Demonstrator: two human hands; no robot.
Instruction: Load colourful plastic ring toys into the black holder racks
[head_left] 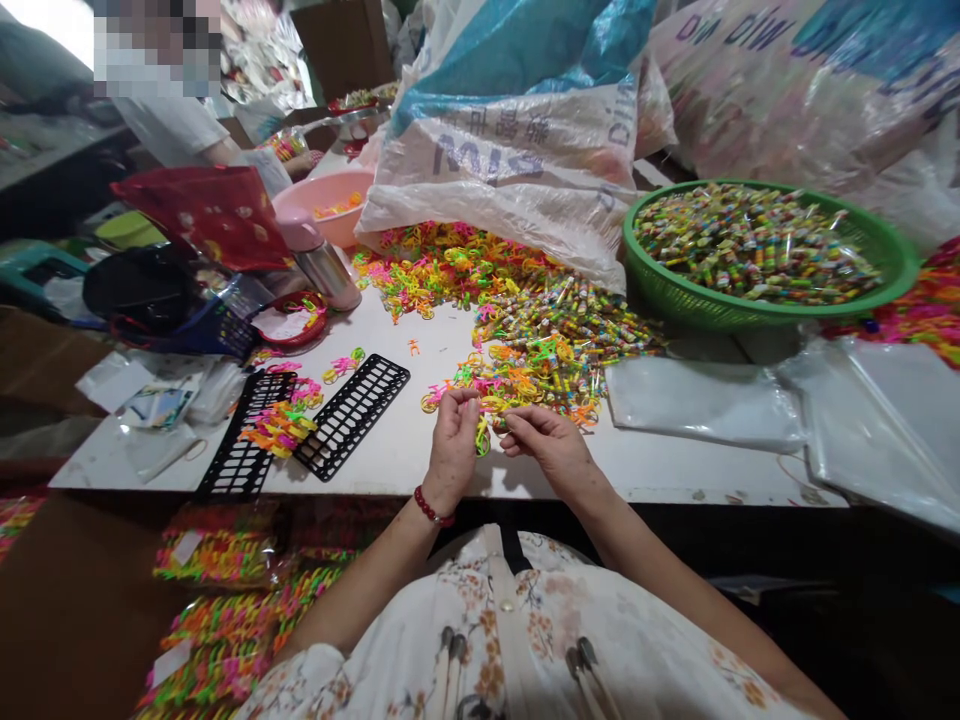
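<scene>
Just beyond the grip, slick moulded pieces [529, 378] with round, wheel-like rings heaped against film-wrapped tubes [600, 320], while rigid black slotted racks [354, 415] lay to its left and smooth, limp clear bags [705, 405] to its right. Between the two hands, low against the left fingertips, was a small plastic piece [482, 438]; the left hand [452, 440] pinched it, and the right hand [551, 442] had its fingers drawn narrow just beside, anything between them too small to tell. It looked glossy, green and yellow, with a rounded lower end.
</scene>
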